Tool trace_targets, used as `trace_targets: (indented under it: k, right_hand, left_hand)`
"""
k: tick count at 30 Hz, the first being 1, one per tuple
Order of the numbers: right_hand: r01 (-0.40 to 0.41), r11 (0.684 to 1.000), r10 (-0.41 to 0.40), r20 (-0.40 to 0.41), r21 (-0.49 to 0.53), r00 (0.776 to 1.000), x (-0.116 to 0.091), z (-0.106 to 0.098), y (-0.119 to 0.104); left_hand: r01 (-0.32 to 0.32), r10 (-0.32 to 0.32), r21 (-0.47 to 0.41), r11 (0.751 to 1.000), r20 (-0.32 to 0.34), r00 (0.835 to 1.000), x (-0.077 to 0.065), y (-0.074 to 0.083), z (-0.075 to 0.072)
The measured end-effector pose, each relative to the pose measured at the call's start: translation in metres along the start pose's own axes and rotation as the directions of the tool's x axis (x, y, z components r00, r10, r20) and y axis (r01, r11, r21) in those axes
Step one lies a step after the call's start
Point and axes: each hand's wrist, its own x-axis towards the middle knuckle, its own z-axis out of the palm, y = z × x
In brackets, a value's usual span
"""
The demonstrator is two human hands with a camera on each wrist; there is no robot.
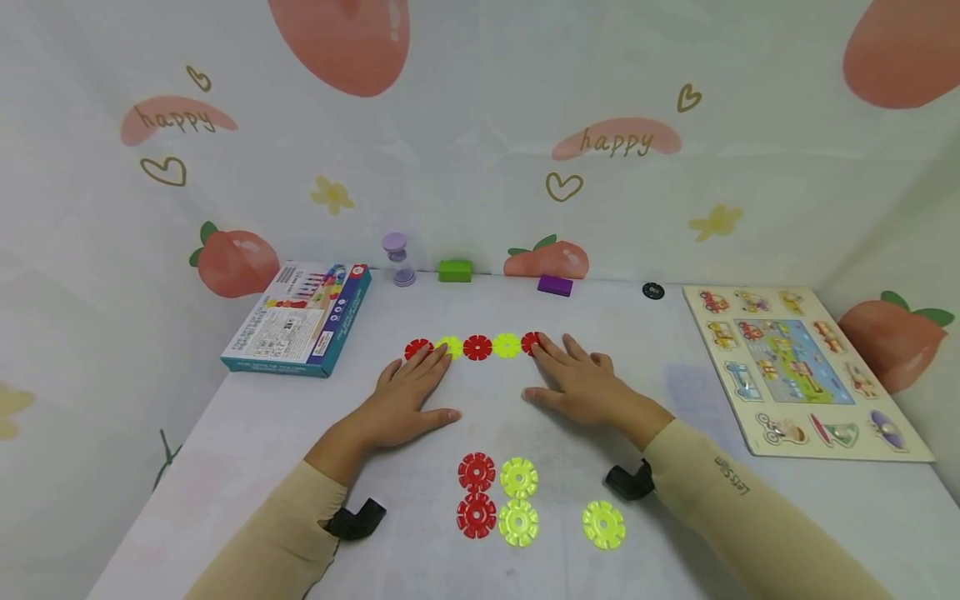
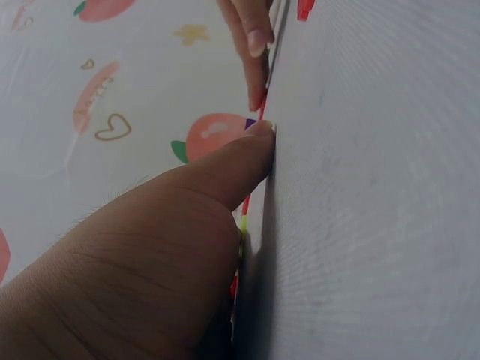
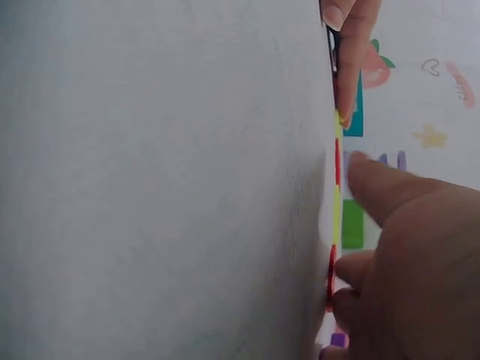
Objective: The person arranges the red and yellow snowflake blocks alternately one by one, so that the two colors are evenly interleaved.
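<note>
Several notched plastic discs, red and yellow-green by turns, lie in a row across the middle of the table, with a red disc (image 1: 477, 347) at its centre. My left hand (image 1: 405, 404) is flat with fingers spread, its fingertips over the leftmost red disc (image 1: 417, 347) and the yellow-green disc (image 1: 453, 345) beside it. The fingertips of my right hand (image 1: 581, 383) rest on the red disc (image 1: 529, 342) at the right end, partly hiding it. Between the hands, another yellow-green disc (image 1: 507, 345) shows uncovered. Both thumbs point inward, low over the table.
Nearer me lie two red discs (image 1: 476, 514), two yellow-green discs (image 1: 519, 522) and one separate yellow-green disc (image 1: 603, 525). A box (image 1: 296, 321) stands left, a wooden puzzle board (image 1: 806, 375) right. Along the back are an hourglass (image 1: 399, 260), green block (image 1: 455, 271), purple block (image 1: 555, 286) and black disc (image 1: 653, 291).
</note>
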Motion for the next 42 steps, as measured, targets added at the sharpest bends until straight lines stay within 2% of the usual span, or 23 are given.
trace_targets:
  k: [4, 6, 7, 9, 12, 15, 17, 19, 21, 23, 24, 26, 28, 29, 30, 31, 33, 34, 35, 37, 39, 42]
  right_hand:
    - [0.037, 0.992, -0.031, -0.05, 0.117, 0.998, -0.005, -0.006, 0.0]
    - [0.073, 0.963, -0.051, -0.09, 0.26, 0.995, -0.013, -0.011, 0.001]
    - [0.09, 0.934, -0.057, -0.103, 0.346, 0.993, -0.019, -0.013, 0.001]
    - [0.125, 0.854, -0.073, -0.123, 0.504, 0.99, -0.033, -0.018, 0.003]
    - [0.182, 0.675, -0.119, -0.137, 0.715, 0.983, -0.059, -0.021, 0.006]
    - [0.258, 0.509, -0.215, -0.168, 0.821, 0.962, -0.086, -0.017, 0.012]
    - [0.286, 0.413, -0.276, -0.181, 0.865, 0.944, -0.104, -0.013, 0.016]
    - [0.287, 0.35, -0.315, -0.176, 0.892, 0.932, -0.121, -0.005, 0.022]
    - [0.276, 0.323, -0.34, -0.161, 0.905, 0.927, -0.136, 0.005, 0.028]
    - [0.277, 0.348, -0.354, -0.148, 0.895, 0.923, -0.148, 0.015, 0.033]
    - [0.263, 0.386, -0.342, -0.127, 0.884, 0.931, -0.153, 0.02, 0.034]
    - [0.233, 0.488, -0.311, -0.082, 0.841, 0.947, -0.162, 0.027, 0.034]
    - [0.221, 0.624, -0.279, -0.051, 0.75, 0.959, -0.169, 0.032, 0.032]
    - [0.202, 0.681, -0.256, -0.03, 0.704, 0.966, -0.171, 0.033, 0.03]
    - [0.2, 0.726, -0.245, -0.023, 0.658, 0.969, -0.173, 0.035, 0.029]
    - [0.23, 0.758, -0.259, -0.043, 0.61, 0.965, -0.174, 0.036, 0.028]
    - [0.265, 0.806, -0.267, -0.075, 0.53, 0.961, -0.173, 0.036, 0.025]
    - [0.266, 0.816, -0.262, -0.082, 0.513, 0.962, -0.173, 0.036, 0.024]
    - [0.253, 0.814, -0.251, -0.076, 0.522, 0.965, -0.172, 0.035, 0.022]
    - [0.207, 0.797, -0.217, -0.051, 0.567, 0.975, -0.169, 0.033, 0.019]
    - [0.125, 0.766, -0.152, -0.011, 0.631, 0.988, -0.164, 0.031, 0.017]
    - [0.059, 0.691, -0.073, -0.012, 0.72, 0.997, -0.151, 0.026, 0.014]
  left_hand:
    - [-0.002, 0.002, -0.003, 1.0, -0.003, 1.0, -0.001, -0.001, 0.001]
    - [-0.006, 0.006, -0.004, 1.0, -0.006, 1.0, -0.001, -0.001, 0.002]
    - [-0.01, 0.01, -0.004, 1.0, -0.008, 1.0, -0.001, -0.002, 0.002]
    - [-0.015, 0.015, -0.007, 1.0, -0.012, 1.0, 0.0, -0.003, 0.003]
    - [-0.015, 0.015, 0.002, 1.0, -0.012, 1.0, 0.0, -0.005, 0.004]
    - [-0.005, 0.005, 0.012, 1.0, -0.005, 1.0, 0.0, -0.005, 0.004]
    - [0.0, 0.0, 0.019, 1.0, -0.003, 1.0, 0.0, -0.006, 0.004]
    - [0.0, 0.0, 0.021, 1.0, -0.004, 1.0, 0.0, -0.005, 0.004]
    - [-0.004, 0.004, 0.019, 1.0, -0.006, 1.0, 0.0, -0.005, 0.004]
    - [-0.006, 0.006, 0.021, 1.0, -0.007, 1.0, 0.001, -0.004, 0.003]
    - [-0.007, 0.007, 0.021, 1.0, -0.007, 1.0, 0.001, -0.004, 0.003]
    - [-0.007, 0.007, 0.024, 1.0, -0.007, 1.0, 0.002, -0.003, 0.003]
    - [-0.005, 0.005, 0.026, 1.0, -0.008, 1.0, 0.002, -0.004, 0.003]
    - [-0.005, 0.006, 0.027, 1.0, -0.009, 1.0, 0.002, -0.004, 0.003]
    - [-0.005, 0.006, 0.028, 1.0, -0.009, 1.0, 0.002, -0.004, 0.004]
    - [-0.006, 0.006, 0.026, 1.0, -0.009, 1.0, 0.002, -0.004, 0.004]
    - [-0.007, 0.007, 0.023, 1.0, -0.01, 1.0, 0.002, -0.004, 0.004]
    - [-0.007, 0.007, 0.021, 1.0, -0.009, 1.0, 0.002, -0.004, 0.004]
    - [-0.008, 0.008, 0.018, 1.0, -0.009, 1.0, 0.002, -0.004, 0.004]
    - [-0.006, 0.006, 0.016, 1.0, -0.007, 1.0, 0.002, -0.004, 0.003]
    - [-0.004, 0.004, 0.015, 1.0, -0.003, 1.0, 0.001, -0.003, 0.002]
    - [-0.002, 0.002, 0.014, 1.0, -0.002, 1.0, 0.001, -0.003, 0.002]
